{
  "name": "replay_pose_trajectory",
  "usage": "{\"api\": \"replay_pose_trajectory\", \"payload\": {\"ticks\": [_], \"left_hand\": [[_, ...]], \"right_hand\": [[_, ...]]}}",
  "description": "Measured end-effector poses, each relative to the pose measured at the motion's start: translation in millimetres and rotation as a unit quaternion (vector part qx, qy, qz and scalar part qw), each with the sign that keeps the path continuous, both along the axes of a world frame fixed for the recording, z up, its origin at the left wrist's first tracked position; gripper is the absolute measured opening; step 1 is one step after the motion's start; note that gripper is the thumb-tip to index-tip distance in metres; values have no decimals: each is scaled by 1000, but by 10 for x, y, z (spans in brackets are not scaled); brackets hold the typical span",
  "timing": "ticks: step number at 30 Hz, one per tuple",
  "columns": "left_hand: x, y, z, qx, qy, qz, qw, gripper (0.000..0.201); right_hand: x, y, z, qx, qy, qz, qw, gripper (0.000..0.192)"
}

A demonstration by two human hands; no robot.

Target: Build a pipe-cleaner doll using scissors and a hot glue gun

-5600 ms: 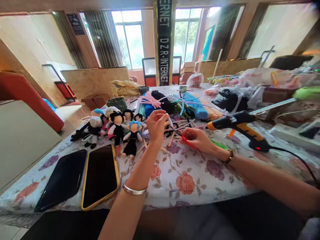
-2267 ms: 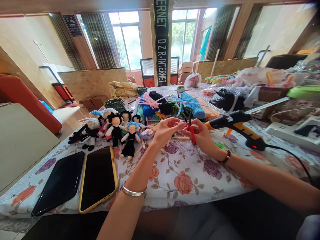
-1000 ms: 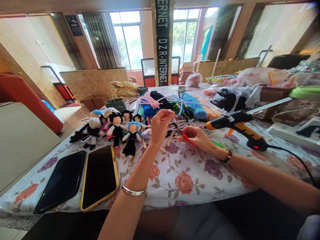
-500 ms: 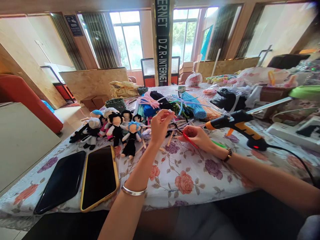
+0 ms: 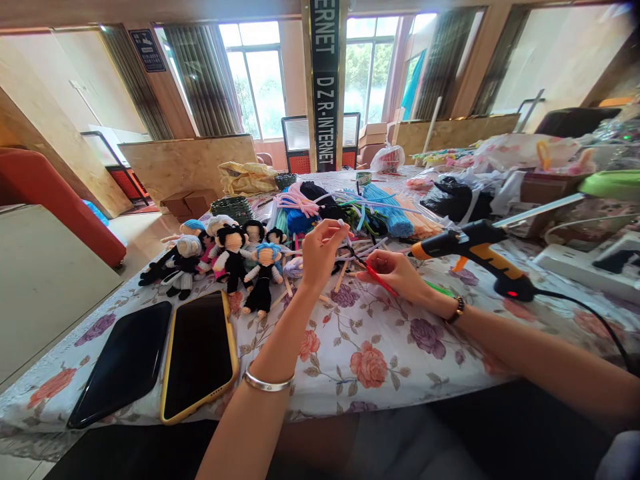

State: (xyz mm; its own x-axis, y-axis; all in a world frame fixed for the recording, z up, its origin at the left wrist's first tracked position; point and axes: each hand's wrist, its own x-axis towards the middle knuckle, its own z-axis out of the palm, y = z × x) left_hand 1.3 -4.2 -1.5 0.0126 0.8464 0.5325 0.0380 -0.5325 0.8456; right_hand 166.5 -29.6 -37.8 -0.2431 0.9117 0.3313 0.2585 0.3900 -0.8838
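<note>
My left hand (image 5: 319, 252) is raised over the table, pinching a thin pale pipe cleaner (image 5: 345, 231) between thumb and fingers. My right hand (image 5: 395, 275) rests on the floral tablecloth (image 5: 370, 347) and grips red-handled pliers (image 5: 376, 277), whose dark jaws point up toward the pipe cleaner by my left fingers. A row of small pipe-cleaner dolls (image 5: 235, 257) lies just left of my left hand. Bundles of coloured pipe cleaners (image 5: 350, 207) are heaped behind both hands.
A yellow and black glue gun (image 5: 475, 257) with a red light stands right of my right hand, its cord trailing right. Two phones (image 5: 165, 357) lie screen-up at the near left. Plastic bags (image 5: 465, 193) and a white power strip (image 5: 585, 270) crowd the right side.
About two seconds ago both hands were close together with the pliers upright. Since then my left hand has lifted the pipe cleaner and my right hand has lowered the pliers; little has moved in the last second.
</note>
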Motion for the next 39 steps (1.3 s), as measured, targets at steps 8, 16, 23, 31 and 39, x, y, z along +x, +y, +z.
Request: {"api": "replay_pose_trajectory", "payload": {"ticks": [8, 16, 23, 31, 39], "left_hand": [[2, -7, 3, -11, -2, -5, 1000, 20], [-1, 1, 3, -15, -16, 5, 1000, 20], [0, 1, 4, -14, -9, 13, 1000, 21], [1, 14, -15, -16, -5, 3, 1000, 22], [12, 2, -10, -22, -5, -2, 1000, 20]], "right_hand": [[10, 6, -10, 14, -13, -10, 1000, 44], [32, 48, -78, -9, -2, 27, 1000, 45], [18, 38, -67, -15, 16, 30, 999, 46], [14, 39, -62, -6, 12, 19, 1000, 47], [10, 39, -67, -19, 18, 25, 999, 46]]}}
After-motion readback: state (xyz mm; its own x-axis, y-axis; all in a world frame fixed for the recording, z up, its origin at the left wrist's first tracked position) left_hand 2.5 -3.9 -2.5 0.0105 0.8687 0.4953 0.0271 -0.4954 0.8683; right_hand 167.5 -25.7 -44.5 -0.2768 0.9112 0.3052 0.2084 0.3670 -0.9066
